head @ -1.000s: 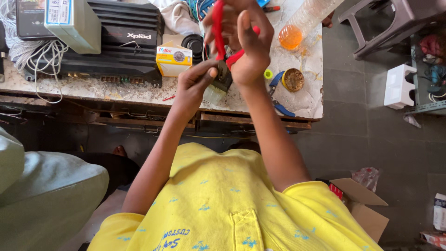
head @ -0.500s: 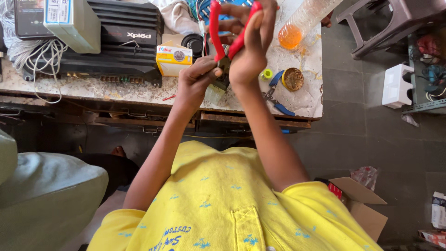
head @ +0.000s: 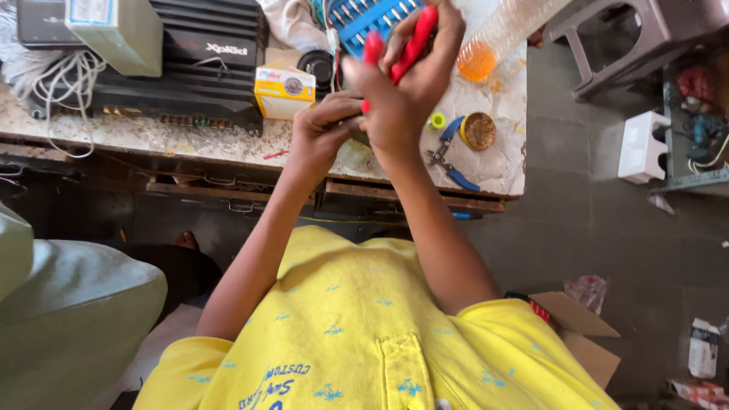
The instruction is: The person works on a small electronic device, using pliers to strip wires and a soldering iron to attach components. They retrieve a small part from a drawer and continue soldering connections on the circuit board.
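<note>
My right hand [head: 406, 91] is raised over the workbench [head: 228, 148] and closed around the red handles of a pair of pliers [head: 402, 45], which point away from me. My left hand [head: 323, 133] sits just beside and below it, fingers pinched on a small dark part at the pliers' jaws. That part and the jaws are mostly hidden by both hands. My yellow shirt fills the bottom of the view.
On the bench lie a black amplifier [head: 190, 68], a small yellow-and-white box [head: 283, 89], a blue bit set [head: 372, 19], a bottle with orange liquid [head: 497, 38], blue-handled cutters [head: 452, 156] and a round tin [head: 478, 130]. A grey stool [head: 645, 38] and a cardboard box [head: 581, 334] stand on the floor.
The red pliers handles, spread apart half a second ago, are now squeezed closer together in my right hand. Both hands stay together at the same spot over the bench.
</note>
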